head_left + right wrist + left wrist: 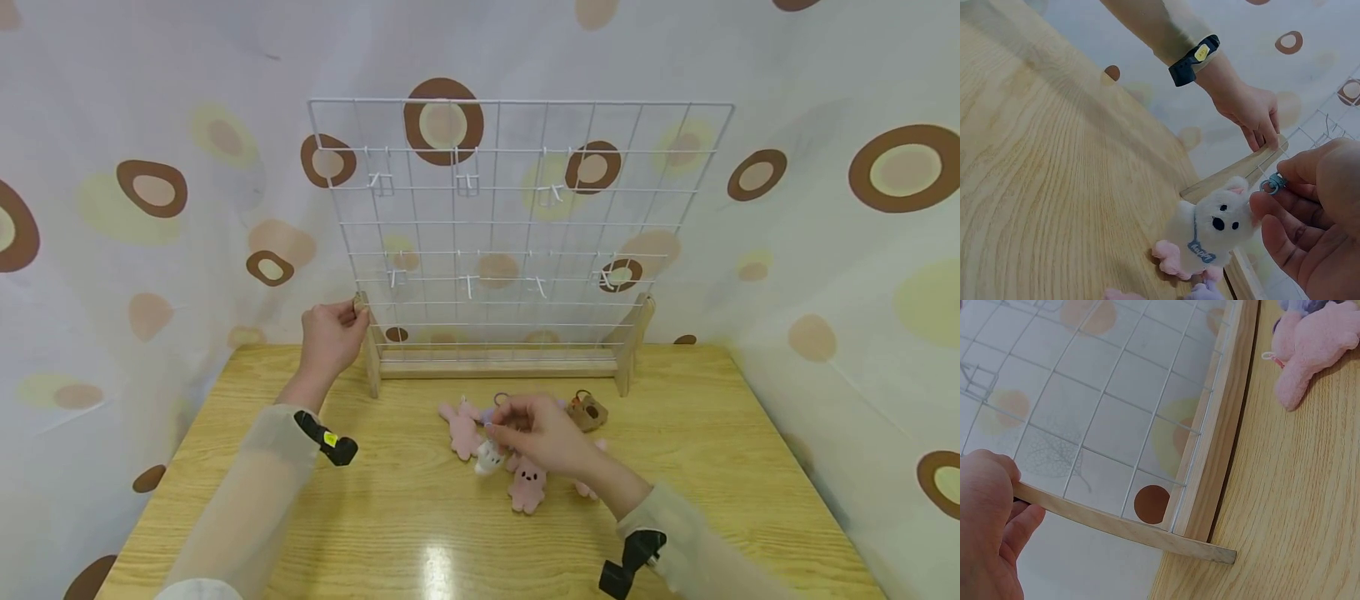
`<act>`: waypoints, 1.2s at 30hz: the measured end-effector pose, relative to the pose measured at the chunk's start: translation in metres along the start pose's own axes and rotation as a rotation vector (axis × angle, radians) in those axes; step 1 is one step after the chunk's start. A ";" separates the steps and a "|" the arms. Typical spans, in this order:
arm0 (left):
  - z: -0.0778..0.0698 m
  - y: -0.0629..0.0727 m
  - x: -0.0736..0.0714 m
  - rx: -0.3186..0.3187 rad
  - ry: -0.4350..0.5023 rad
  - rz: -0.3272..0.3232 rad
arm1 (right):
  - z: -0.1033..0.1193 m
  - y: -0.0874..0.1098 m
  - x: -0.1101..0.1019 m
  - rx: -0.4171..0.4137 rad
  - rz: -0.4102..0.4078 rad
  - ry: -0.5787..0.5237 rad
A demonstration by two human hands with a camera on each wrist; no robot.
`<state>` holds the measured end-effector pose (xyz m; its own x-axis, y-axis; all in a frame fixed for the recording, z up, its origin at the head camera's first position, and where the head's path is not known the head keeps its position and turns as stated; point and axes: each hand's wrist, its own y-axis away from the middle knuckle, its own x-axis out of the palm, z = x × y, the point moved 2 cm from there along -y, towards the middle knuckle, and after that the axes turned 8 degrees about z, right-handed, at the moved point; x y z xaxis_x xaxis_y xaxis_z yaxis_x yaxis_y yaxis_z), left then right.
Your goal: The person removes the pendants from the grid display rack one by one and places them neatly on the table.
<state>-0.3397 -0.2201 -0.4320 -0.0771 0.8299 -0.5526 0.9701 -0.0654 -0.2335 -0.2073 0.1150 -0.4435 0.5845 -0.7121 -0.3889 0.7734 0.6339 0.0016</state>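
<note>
My left hand (333,337) grips the top of the left wooden upright (1110,524) of a white wire grid rack, fingers on one side and thumb on the other. Between the thumb and fingers of my right hand (546,437) is the blue clasp (1274,182) of a plush keychain. This white plush animal (1210,228) has pink feet and a blue tag at its neck, and it hangs just over the table in front of the rack. Around it lie a pink plush (463,431), another pink plush (528,485) with a face and a brown plush (590,412).
The rack's wooden base bar (495,369) runs along the back of the wooden table (405,500). Several white hooks stick out from the grid in two rows, among them an upper hook (551,194). A patterned cloth (817,267) surrounds the table.
</note>
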 end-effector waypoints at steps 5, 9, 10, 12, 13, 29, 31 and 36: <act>0.000 0.000 0.000 0.007 -0.005 -0.008 | -0.007 0.006 0.004 -0.003 0.018 -0.032; 0.001 0.001 0.001 0.010 -0.007 -0.012 | -0.012 0.011 0.007 -0.009 0.019 -0.020; 0.001 0.001 0.001 0.011 -0.007 -0.012 | -0.013 0.013 0.008 -0.013 0.022 -0.017; 0.000 0.001 0.001 0.009 -0.003 -0.013 | -0.014 0.016 0.009 -0.020 0.024 0.001; 0.000 0.001 0.001 0.008 -0.001 -0.014 | -0.014 0.017 0.010 -0.024 0.025 0.008; -0.001 0.001 0.000 0.012 0.019 -0.021 | -0.030 0.019 0.038 0.109 0.088 -0.174; -0.002 0.001 0.000 0.010 0.018 -0.014 | -0.034 0.016 0.040 0.132 0.067 -0.173; -0.002 0.001 0.000 0.014 0.002 -0.010 | -0.040 0.008 0.039 0.125 0.008 -0.146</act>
<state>-0.3382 -0.2191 -0.4307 -0.0861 0.8316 -0.5486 0.9661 -0.0648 -0.2499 -0.1879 0.1040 -0.4951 0.6129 -0.7494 -0.2506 0.7879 0.6037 0.1217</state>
